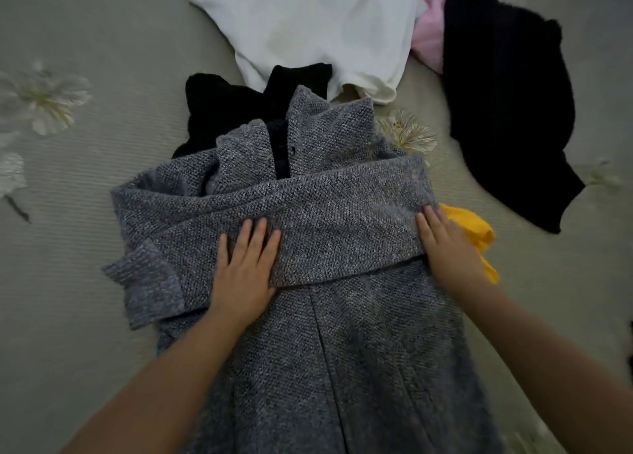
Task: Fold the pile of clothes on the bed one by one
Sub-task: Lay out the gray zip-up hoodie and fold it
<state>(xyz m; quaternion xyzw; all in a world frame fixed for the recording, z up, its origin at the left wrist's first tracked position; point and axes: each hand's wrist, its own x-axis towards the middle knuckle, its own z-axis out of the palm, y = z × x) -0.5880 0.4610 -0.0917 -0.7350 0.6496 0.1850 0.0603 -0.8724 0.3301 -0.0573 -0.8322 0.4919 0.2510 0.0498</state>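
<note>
A grey knitted coat (342,333) lies spread on the bed in front of me, collar pointing away. Both sleeves are folded across its chest, one cuff sticking out at the left. My left hand (245,268) rests flat on the folded sleeve with fingers spread. My right hand (445,248) presses flat on the coat's right edge at the sleeve fold. Neither hand grips the fabric. Other clothes lie beyond the coat: a white garment (315,29), a black garment (233,108) partly under the collar, a large black knit (507,104) and a pink piece (428,36).
A yellow cloth (476,234) peeks out beside my right hand at the coat's edge. The bed cover (85,197) is grey-green with pale flower prints and stretches bare to the left.
</note>
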